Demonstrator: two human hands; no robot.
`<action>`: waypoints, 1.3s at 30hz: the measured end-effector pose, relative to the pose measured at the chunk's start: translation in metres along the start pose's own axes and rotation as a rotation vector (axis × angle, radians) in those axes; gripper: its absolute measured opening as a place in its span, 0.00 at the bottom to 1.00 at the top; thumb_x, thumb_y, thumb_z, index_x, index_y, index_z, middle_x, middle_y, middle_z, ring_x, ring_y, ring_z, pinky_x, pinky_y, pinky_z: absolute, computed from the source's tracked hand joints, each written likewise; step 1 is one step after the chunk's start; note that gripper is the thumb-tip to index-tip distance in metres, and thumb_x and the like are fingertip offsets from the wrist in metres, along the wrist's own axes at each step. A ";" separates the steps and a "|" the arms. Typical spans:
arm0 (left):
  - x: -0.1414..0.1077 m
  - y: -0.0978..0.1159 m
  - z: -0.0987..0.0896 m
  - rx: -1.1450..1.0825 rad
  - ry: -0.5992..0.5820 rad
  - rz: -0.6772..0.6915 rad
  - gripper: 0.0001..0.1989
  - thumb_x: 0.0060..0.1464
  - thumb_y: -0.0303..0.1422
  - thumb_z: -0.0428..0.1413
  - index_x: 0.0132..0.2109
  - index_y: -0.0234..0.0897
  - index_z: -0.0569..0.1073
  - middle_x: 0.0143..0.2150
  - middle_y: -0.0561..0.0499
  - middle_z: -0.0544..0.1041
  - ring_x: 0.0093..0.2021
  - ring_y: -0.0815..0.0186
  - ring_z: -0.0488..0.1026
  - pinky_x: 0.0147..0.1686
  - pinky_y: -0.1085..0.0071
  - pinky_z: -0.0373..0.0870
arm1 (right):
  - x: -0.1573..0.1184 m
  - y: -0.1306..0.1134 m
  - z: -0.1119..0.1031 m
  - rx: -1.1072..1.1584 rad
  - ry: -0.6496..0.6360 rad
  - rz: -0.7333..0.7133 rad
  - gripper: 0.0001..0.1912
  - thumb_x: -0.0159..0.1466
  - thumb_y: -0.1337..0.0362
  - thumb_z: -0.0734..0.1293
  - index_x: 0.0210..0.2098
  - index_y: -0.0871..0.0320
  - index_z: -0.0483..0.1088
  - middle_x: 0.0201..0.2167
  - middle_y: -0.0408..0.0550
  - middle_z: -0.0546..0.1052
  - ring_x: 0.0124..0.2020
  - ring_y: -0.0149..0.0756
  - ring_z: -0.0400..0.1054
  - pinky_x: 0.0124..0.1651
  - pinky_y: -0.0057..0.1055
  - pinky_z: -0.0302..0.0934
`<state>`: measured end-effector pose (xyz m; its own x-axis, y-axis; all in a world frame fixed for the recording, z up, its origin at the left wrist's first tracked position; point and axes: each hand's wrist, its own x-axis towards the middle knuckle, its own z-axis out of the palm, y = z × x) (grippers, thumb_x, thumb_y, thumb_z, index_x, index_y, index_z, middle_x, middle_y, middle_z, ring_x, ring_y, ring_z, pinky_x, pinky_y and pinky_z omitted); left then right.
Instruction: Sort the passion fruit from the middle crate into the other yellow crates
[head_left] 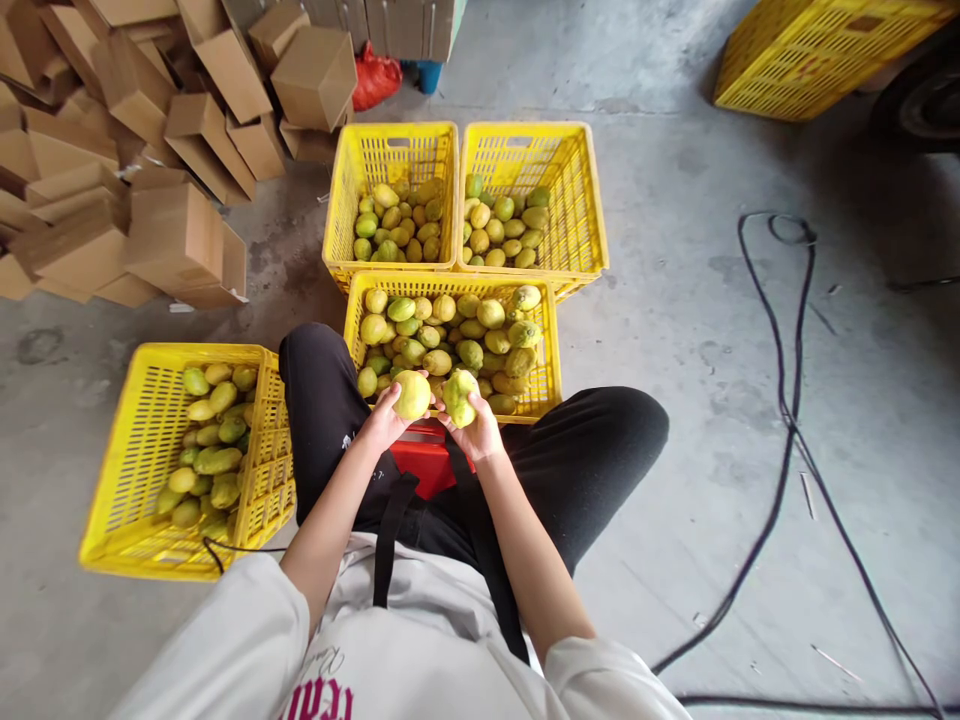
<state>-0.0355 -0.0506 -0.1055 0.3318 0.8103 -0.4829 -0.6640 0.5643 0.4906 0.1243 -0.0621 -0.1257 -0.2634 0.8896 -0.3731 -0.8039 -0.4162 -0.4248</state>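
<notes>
My left hand is closed around a smooth, roundish yellow fruit. In my right hand sits a lumpier yellow-green fruit, gripped by the fingers. Both fruits are held side by side, a small gap apart, over the near edge of a yellow plastic crate between my knees. That crate is filled with several similar oval fruits, green to yellow. The undersides of the two held fruits are hidden by my fingers.
Two more yellow crates with fruit stand beyond the near one. Another fruit crate is at my left. Cardboard boxes are piled far left. A black cable lies on the floor at right. Beneath me is something red.
</notes>
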 end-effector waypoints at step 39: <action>-0.004 0.007 0.007 -0.235 0.123 0.055 0.18 0.64 0.37 0.44 0.53 0.31 0.71 0.45 0.40 0.79 0.48 0.54 0.78 0.44 0.59 0.76 | 0.000 -0.004 0.004 0.100 0.038 -0.049 0.19 0.56 0.61 0.69 0.48 0.52 0.69 0.43 0.46 0.79 0.46 0.42 0.74 0.45 0.41 0.73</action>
<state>-0.0369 -0.0486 -0.0945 0.2163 0.8054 -0.5518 -0.8208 0.4561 0.3439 0.1255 -0.0593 -0.1208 -0.2033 0.9000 -0.3857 -0.8652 -0.3495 -0.3595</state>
